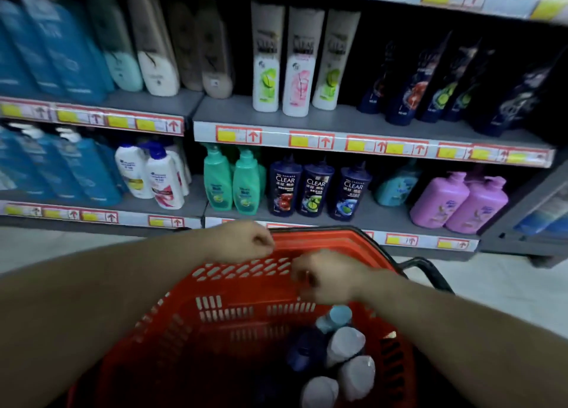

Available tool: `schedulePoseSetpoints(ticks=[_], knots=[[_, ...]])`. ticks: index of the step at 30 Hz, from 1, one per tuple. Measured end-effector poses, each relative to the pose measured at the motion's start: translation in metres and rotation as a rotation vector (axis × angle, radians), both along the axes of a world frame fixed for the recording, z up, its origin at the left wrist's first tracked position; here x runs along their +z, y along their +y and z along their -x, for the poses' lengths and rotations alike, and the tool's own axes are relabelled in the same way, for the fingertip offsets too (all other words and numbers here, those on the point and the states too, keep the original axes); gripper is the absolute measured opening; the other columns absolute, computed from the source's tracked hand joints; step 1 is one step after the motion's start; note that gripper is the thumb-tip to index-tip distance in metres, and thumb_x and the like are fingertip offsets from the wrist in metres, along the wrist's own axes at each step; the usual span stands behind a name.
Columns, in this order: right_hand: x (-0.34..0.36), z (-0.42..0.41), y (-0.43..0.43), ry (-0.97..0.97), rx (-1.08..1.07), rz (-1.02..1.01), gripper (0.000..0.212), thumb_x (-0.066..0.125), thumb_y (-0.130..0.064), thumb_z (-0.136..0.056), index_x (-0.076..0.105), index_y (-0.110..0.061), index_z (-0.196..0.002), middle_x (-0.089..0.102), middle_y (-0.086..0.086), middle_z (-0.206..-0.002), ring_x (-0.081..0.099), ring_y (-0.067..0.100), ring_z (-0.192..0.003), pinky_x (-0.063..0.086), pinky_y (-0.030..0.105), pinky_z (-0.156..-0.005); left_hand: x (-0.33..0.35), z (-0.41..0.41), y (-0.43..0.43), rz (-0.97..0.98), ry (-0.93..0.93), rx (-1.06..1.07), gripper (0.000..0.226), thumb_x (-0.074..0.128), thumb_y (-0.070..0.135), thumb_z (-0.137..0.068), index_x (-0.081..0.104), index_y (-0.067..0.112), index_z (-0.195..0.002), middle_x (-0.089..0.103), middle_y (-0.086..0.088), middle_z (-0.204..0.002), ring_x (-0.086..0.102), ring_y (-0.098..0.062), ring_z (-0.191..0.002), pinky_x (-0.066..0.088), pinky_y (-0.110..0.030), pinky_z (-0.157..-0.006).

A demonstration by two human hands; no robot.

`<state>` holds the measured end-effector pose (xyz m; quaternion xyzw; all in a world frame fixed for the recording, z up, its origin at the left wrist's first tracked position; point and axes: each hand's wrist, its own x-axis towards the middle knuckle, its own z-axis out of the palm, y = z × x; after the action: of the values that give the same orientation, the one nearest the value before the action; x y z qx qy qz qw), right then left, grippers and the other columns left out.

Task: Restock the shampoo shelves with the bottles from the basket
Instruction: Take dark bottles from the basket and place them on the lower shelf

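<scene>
1. Two bare forearms reach in from the bottom corners, and both of your hands sit over the red basket [233,287] in front of you.
2. Your left hand [242,241] lies at the basket's far rim, back of the hand up, wrist roughly straight. Its fingers [265,241] are curled in, with the tips right by the rim. Blur hides whether they pinch the rim or only hover beside it.
3. Your right hand [325,277] hangs above the basket's inside, nearer to you than the left hand and apart from it. Its fingers [302,278] are curled together into a loose fist pointing left, with nothing visible in them.
4. The bottles [344,344] to restock stand clustered in the basket's near right corner, below your right forearm: one with a pale blue cap, a dark blue one, and three whitish ones.
5. A black handle [427,272] sticks out past the basket's right side.
6. Beyond the basket, the shampoo shelves [338,121] face you. On the upper shelf, three white bottles [295,60] stand upright with dark ones to their right.
7. On the lower shelf, green pump bottles [233,183], navy bottles [316,189] and purple bottles [461,201] stand in a row.
</scene>
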<state>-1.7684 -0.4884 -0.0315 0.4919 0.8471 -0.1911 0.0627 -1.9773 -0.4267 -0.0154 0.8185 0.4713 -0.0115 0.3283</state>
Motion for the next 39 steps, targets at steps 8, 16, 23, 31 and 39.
schedulePoseSetpoints(ticks=[8, 16, 23, 31, 39], knots=[[-0.059, 0.024, -0.043, -0.163, 0.141, 0.264, 0.039, 0.075, -0.019, -0.081, 0.063, -0.019, -0.118, 0.066, 0.010, -0.120, 0.062, 0.031, -0.111, 0.045, 0.030, -0.084, -0.009, 0.028, -0.015, 0.096, 0.092, 0.017, 0.027, 0.057, 0.031, -0.093, 0.067, 0.022, -0.116, 0.068, 0.005, -0.115, 0.058, -0.003, -0.095, 0.041, -0.008, -0.071], [-0.063, 0.016, -0.044, -0.182, 0.063, 0.265, 0.040, 0.069, -0.010, -0.082, 0.063, -0.017, -0.121, 0.064, 0.010, -0.124, 0.060, 0.029, -0.114, 0.045, 0.029, -0.084, -0.038, 0.008, -0.024, 0.165, 0.111, -0.056, 0.032, 0.058, 0.036, -0.091, 0.065, 0.024, -0.120, 0.064, 0.005, -0.125, 0.058, -0.010, -0.113, 0.045, -0.031, -0.102], [-0.067, 0.014, -0.027, -0.128, -0.084, 0.228, 0.040, 0.073, -0.022, -0.083, 0.064, -0.016, -0.122, 0.065, 0.009, -0.124, 0.060, 0.027, -0.116, 0.048, 0.032, -0.094, -0.060, -0.005, -0.026, 0.245, 0.091, -0.050, 0.044, 0.064, 0.036, -0.088, 0.058, 0.022, -0.129, 0.063, 0.004, -0.127, 0.059, -0.010, -0.113, 0.045, -0.028, -0.102], [-0.037, 0.010, 0.002, -0.023, -0.089, 0.241, 0.016, 0.076, -0.028, -0.080, 0.063, -0.021, -0.088, 0.064, -0.001, -0.087, 0.058, 0.017, -0.083, 0.048, 0.032, -0.072, -0.079, -0.002, -0.030, 0.319, 0.131, -0.101, 0.066, 0.076, 0.039, -0.077, 0.052, 0.017, -0.135, 0.060, 0.001, -0.131, 0.058, -0.012, -0.114, 0.047, -0.024, -0.096], [0.029, 0.001, 0.023, 0.350, -0.310, 0.300, 0.024, 0.081, -0.034, -0.079, 0.073, -0.017, -0.094, 0.076, 0.001, -0.093, 0.071, 0.021, -0.090, 0.054, 0.035, -0.081, -0.068, 0.002, -0.037, 0.372, -0.091, 0.055, 0.083, 0.089, 0.042, -0.056, 0.053, 0.030, -0.129, 0.063, 0.015, -0.124, 0.060, -0.006, -0.111, 0.047, -0.030, -0.102]])
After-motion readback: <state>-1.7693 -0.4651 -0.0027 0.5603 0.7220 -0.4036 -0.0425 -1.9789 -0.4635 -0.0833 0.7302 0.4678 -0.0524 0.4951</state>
